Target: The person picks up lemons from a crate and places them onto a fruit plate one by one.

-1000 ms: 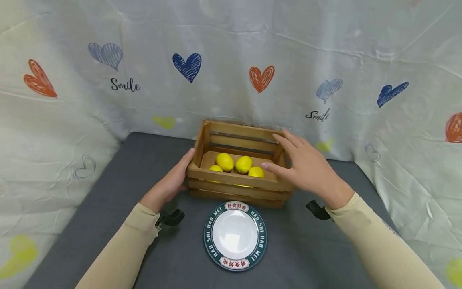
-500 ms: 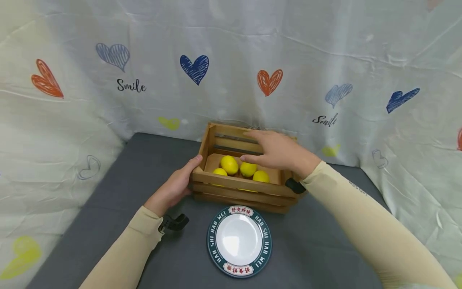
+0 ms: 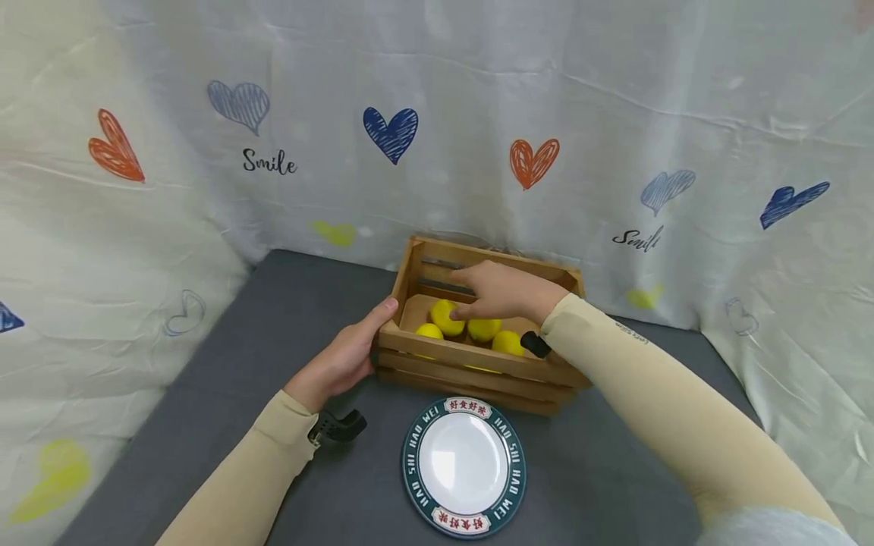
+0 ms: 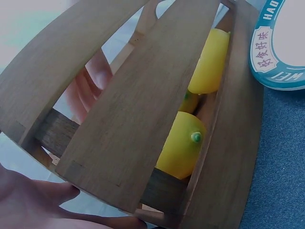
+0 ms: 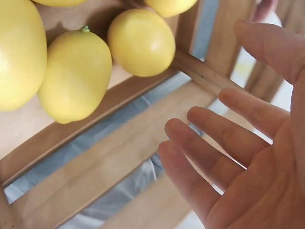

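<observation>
A slatted wooden crate (image 3: pixel 444 350) stands at the back of the table with several yellow lemons (image 3: pixel 447 318) on its cardboard-coloured floor. My left hand (image 3: pixel 344 356) holds the crate's left end, thumb at the top rim. Seen from the left wrist, that hand's digits (image 4: pixel 57 193) press the crate's end, and lemons (image 4: pixel 183 145) show through the slats. Inside the crate, above the lemons, hovers my right hand (image 3: pixel 501 292). In the right wrist view its fingers (image 5: pixel 205 152) are spread and straight, holding nothing, apart from the nearest lemon (image 5: pixel 141 43).
In front of the crate a white plate (image 3: pixel 464 462) with a dark green lettered rim lies on the grey table (image 3: pixel 239 379). A white cloth (image 3: pixel 464 83) printed with hearts hangs close behind the crate and along both sides.
From over the crate's right end, my right hand has moved left and down into the crate above the lemons. The left hand keeps its place on the crate; the head view has shifted slightly.
</observation>
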Demonstrator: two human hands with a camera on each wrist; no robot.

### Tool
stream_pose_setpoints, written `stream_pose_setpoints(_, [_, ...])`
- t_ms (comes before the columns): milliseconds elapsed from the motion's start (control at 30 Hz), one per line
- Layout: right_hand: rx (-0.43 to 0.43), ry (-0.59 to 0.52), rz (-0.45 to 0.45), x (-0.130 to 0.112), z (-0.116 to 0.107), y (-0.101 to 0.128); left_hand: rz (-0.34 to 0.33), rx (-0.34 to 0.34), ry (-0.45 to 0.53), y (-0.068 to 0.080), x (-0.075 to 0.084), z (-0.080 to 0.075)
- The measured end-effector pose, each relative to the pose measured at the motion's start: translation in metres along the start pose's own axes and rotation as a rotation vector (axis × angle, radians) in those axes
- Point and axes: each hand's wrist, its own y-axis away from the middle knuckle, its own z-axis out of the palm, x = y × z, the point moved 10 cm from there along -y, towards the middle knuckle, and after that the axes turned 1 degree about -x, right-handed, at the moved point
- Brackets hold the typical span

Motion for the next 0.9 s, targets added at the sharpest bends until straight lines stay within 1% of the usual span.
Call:
stream_pose_setpoints(133, [-0.053, 0.01, -0.012, -0.006, 0.01, -0.017, 0.016, -0.023, 0.02, 0.0, -0.001, 0.002])
stream_pose_setpoints(233, [-0.075, 0.017, -0.02, -0.008, 0.016, -0.027, 0.028, -0.04, 0.024, 0.001, -0.001, 0.003])
stream_pose_setpoints(300, [-0.086, 0.013, -0.027, -0.009, 0.02, -0.034, 0.032, -0.038, 0.017, 0.002, -0.001, 0.001])
stream_pose_setpoints(400, [-0.109, -0.003, -0.015, -0.007, 0.024, -0.038, 0.031, -0.037, 0.006, 0.001, 0.0, 0.003])
stream_pose_setpoints(500, [-0.134, -0.01, -0.001, -0.007, 0.03, -0.043, 0.023, -0.033, 0.003, 0.002, -0.002, 0.001])
stream_pose_setpoints(667, [-0.154, 0.019, 0.02, -0.007, 0.036, -0.047, 0.047, -0.056, 0.016, 0.002, 0.002, 0.003])
stream_pose_setpoints(767, [-0.17, 0.045, 0.015, -0.008, 0.041, -0.05, 0.05, -0.065, 0.022, 0.002, 0.003, 0.003])
stream_pose_setpoints(900, [-0.188, 0.058, -0.021, -0.011, 0.049, -0.055, 0.055, -0.07, 0.033, 0.001, 0.001, 0.003])
